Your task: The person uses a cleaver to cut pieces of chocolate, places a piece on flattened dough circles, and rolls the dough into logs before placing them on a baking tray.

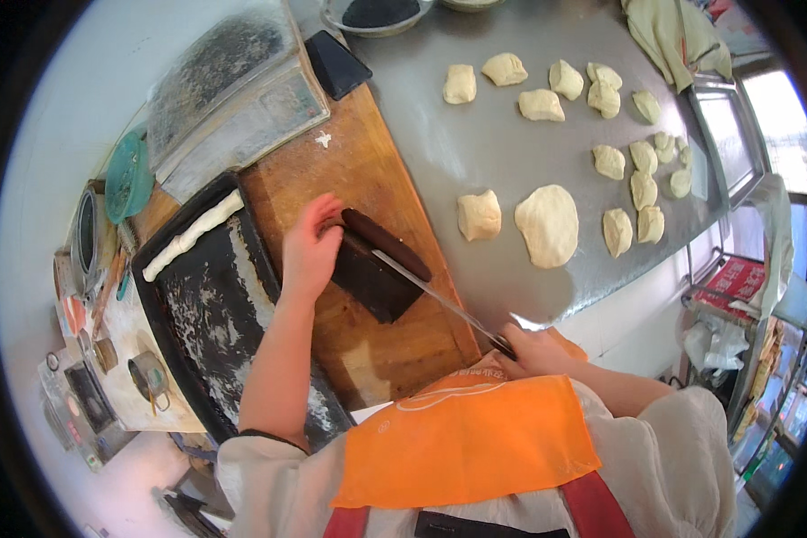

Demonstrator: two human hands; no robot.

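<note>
A dark brown, smooth block (372, 280) lies on the wooden board in front of me. A long strip (386, 243) of the same dark stuff lies along its right side. At the block's far end is my left hand (309, 247), its fingers bent and pressed together against it; the fingertips are partly hidden. My right hand (540, 351) is closed around the handle of a long knife (439, 298), near the front of my body. The blade slants up and left, its tip over the block's right edge by the strip.
A black tray (211, 309) with one long dough roll (193, 235) stands left of the wooden board (368, 143). On the metal table (421, 143) to the right sit several dough pieces (541, 106) and a flattened dough round (547, 226). A dusty bin (242, 108) stands at the back left.
</note>
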